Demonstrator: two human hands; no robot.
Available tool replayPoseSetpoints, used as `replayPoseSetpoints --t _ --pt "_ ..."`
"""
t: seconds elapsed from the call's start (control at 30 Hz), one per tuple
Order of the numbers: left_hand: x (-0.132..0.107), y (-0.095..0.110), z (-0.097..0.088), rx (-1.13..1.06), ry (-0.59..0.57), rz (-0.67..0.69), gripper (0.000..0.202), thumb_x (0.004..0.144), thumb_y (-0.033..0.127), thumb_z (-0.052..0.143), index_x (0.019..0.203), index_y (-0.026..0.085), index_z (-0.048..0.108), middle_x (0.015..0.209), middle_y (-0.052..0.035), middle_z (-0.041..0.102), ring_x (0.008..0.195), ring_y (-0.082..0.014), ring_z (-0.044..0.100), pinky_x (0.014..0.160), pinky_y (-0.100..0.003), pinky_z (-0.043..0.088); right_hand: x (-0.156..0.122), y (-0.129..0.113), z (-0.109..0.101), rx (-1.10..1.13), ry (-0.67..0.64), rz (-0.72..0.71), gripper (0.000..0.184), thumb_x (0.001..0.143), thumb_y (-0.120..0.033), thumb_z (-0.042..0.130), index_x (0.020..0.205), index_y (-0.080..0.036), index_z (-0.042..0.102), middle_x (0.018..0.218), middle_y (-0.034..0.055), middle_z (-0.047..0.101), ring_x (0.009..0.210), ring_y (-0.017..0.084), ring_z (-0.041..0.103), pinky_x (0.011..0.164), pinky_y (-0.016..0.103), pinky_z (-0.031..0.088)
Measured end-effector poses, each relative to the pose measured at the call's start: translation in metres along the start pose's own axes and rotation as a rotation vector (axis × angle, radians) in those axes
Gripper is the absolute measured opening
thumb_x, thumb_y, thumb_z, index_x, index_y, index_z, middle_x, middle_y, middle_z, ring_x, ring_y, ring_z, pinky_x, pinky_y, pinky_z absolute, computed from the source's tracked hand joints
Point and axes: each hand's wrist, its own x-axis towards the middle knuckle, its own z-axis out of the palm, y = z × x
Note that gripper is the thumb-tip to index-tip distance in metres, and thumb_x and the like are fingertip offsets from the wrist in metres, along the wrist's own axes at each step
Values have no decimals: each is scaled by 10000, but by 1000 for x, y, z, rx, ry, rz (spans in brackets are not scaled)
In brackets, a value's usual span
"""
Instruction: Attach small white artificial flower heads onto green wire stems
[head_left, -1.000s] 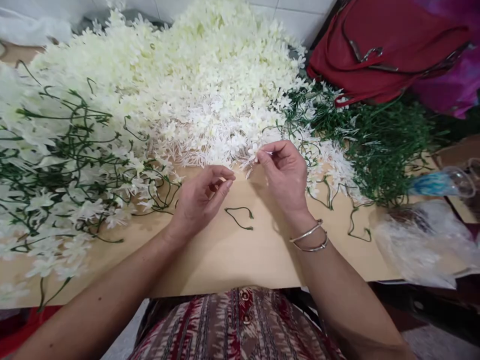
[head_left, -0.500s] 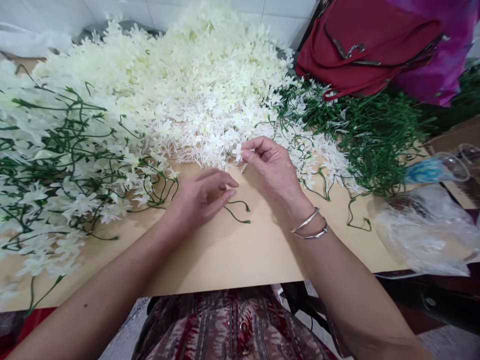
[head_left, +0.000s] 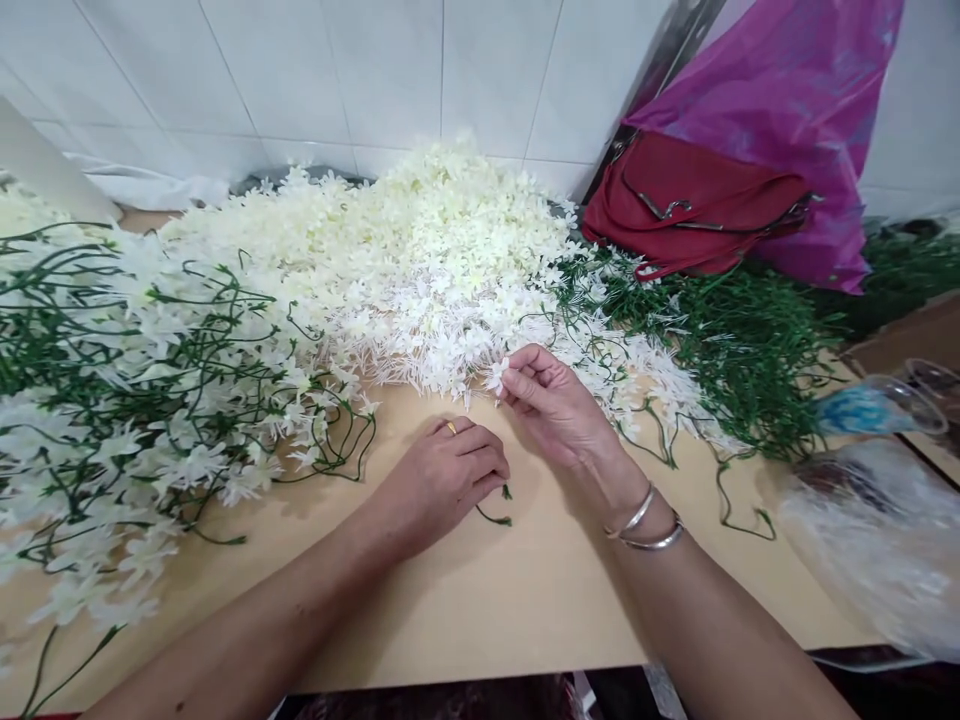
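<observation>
My right hand (head_left: 551, 405) pinches a small white artificial flower (head_left: 496, 376) between thumb and forefinger, just in front of the flower heap. To its lower left, my left hand (head_left: 457, 465) rests low over the table with its fingers closed on a thin green plastic stem (head_left: 495, 518). Part of that stem is hidden beneath the fingers; its dark tips stick out on the right. Behind both hands spreads a large heap of loose white flowers (head_left: 420, 270). White flowers on green stems (head_left: 195, 370) lie piled at the left.
A pile of bare green stems (head_left: 757, 350) lies at the right, below a red handbag (head_left: 690, 200) and a purple plastic bag (head_left: 795, 110). A clear plastic bag (head_left: 877, 560) and a blue-patterned plastic cup (head_left: 862, 408) are at the right edge. White tiled wall (head_left: 397, 70) stands behind.
My view has tilted up, showing more wall. My left hand has moved right and closed its fingers over the green stem. My right hand still holds the white flower.
</observation>
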Motion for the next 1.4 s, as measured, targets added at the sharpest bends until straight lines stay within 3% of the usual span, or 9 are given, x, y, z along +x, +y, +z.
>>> replayPoseSetpoints --t 0.13,0.27,0.33,0.43,0.53,0.7,0.9,1.23,1.4 --pt "-2 0 3 37 15 33 177 1062 215 558 1022 209 731 1006 -38 761 887 -202 652 846 -362 443 -2 -2 -2 103 26 25 456 540 -434 1026 835 -286 711 704 -79 649 617 107 603 680 261 556" --pt "-3 3 3 -28 4 1 178 1062 191 533 984 197 693 977 -45 736 887 -201 660 846 -366 487 -5 -3 1 64 9 15 421 581 -437 1007 849 -277 724 693 -76 632 602 105 589 678 266 559" --pt "-3 3 -1 -168 122 -106 101 1037 199 571 1067 193 667 1005 -53 728 880 -187 672 825 -342 526 -6 -3 4 24 -13 8 419 575 -444 1008 827 -269 723 654 -77 622 594 108 593 662 264 548" --pt "-3 3 -10 -398 397 -325 198 999 270 650 1183 199 637 1048 -62 728 877 -171 693 819 -315 560 -7 -3 9 -50 -29 -48 389 608 -441 995 810 -255 720 642 -68 637 608 115 608 660 263 537" --pt "-2 4 -18 -610 541 -486 235 967 350 716 1145 204 674 1027 -60 754 912 -179 725 867 -313 574 -10 1 14 -154 -24 -140 325 684 -414 960 806 -237 716 682 -44 672 648 128 624 683 275 531" --pt "5 6 -25 -847 609 -596 179 902 347 793 941 186 725 849 -20 772 819 -151 742 831 -268 589 -18 8 23 -354 -1 -241 174 802 -320 885 829 -229 739 755 -7 699 710 158 628 700 315 508" --pt "6 4 -24 -962 678 -665 128 901 296 798 887 190 729 823 10 756 799 -122 732 816 -235 576 -26 5 32 -535 75 -465 93 856 -166 805 830 -238 753 879 6 696 831 172 628 804 343 495" --pt "2 2 -22 -956 669 -688 136 928 327 788 896 199 755 816 16 723 781 -102 670 801 -207 542 -32 7 36 -683 138 -419 86 880 -166 776 825 -220 739 823 -9 738 782 155 653 773 316 517" --pt "2 1 -22 -994 643 -688 123 924 321 796 895 204 773 792 19 733 763 -100 670 791 -206 542 -33 6 39 -769 123 -494 112 907 -168 752 818 -232 732 816 -12 737 769 154 654 769 314 532"
